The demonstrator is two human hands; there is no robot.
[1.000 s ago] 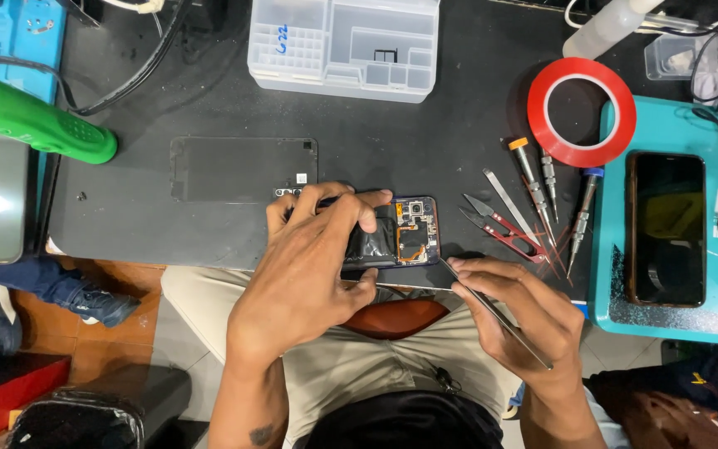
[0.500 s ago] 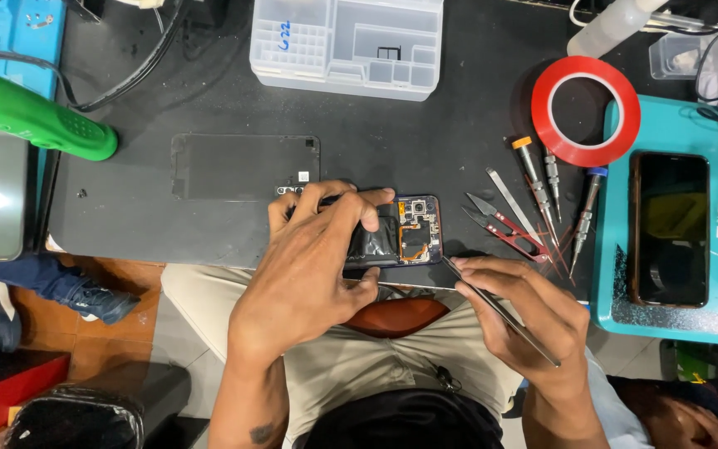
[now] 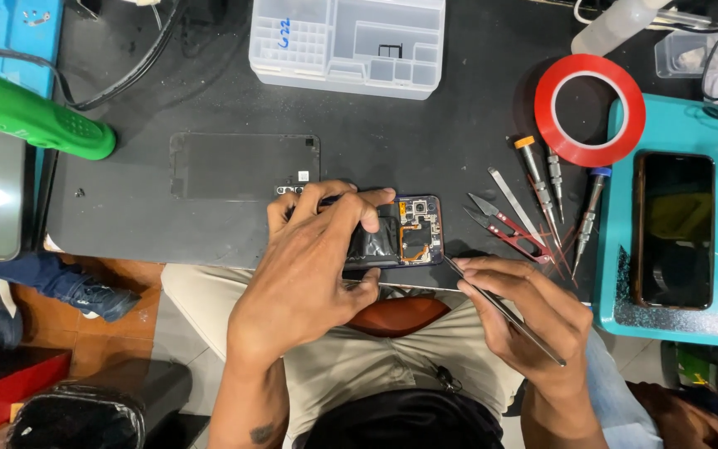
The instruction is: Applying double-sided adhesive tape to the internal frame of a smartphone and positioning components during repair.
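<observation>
An opened phone [image 3: 409, 231] with its back cover off lies at the near edge of a black work mat [image 3: 209, 100], circuit board and battery exposed. My left hand [image 3: 313, 262] grips the phone's left part, fingers curled over it and thumb under the near edge. In my right hand [image 3: 533, 320] is a pair of metal tweezers [image 3: 500, 306], whose tips reach the phone's lower right corner. A removed dark back panel [image 3: 243, 166] rests flat on the mat just left of the phone.
A clear plastic parts organiser [image 3: 346, 41] stands at the back. Red tape roll [image 3: 589, 108], several screwdrivers [image 3: 538, 179] and red snips [image 3: 508, 229] lie to the right. A second phone [image 3: 675, 229] rests on a teal tray [image 3: 625, 308]. A green tool [image 3: 31, 116] lies left.
The view shifted slightly. My right hand brought the tweezers closer, their tips now at the phone's lower right corner. My left hand keeps its grip on the phone.
</observation>
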